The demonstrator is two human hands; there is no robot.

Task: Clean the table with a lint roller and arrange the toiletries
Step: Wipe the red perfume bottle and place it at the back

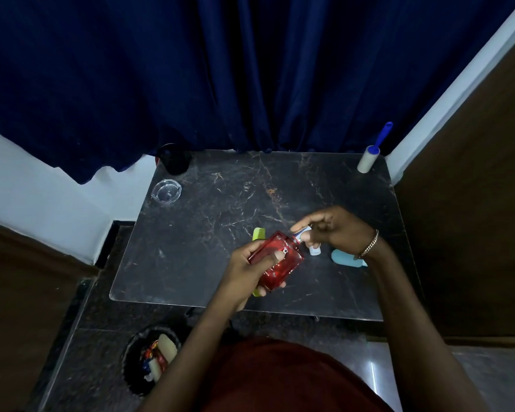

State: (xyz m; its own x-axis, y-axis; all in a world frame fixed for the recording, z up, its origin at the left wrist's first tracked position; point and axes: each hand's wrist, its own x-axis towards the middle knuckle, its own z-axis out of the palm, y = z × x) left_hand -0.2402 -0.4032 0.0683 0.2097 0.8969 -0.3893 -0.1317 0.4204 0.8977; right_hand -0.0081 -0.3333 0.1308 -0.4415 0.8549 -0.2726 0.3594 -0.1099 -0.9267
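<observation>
My left hand (252, 270) grips a red translucent bottle (275, 260) held tilted above the front middle of the dark marble table (208, 233). A green comb (258, 234) lies under the bottle, only its two ends showing. My right hand (335, 230) is closed around a small toothpaste tube (301, 233) with its white cap (315, 251) pointing down, right beside the bottle's top. A light blue bottle (347, 258) lies on the table below my right wrist. The lint roller (370, 154), with a blue handle, stands at the table's far right corner.
A clear glass ashtray (166, 192) sits near the far left edge, with a dark cup (174, 159) behind it at the corner. A black bin (152, 359) with wrappers stands on the floor front left. A blue curtain (250, 69) hangs behind the table.
</observation>
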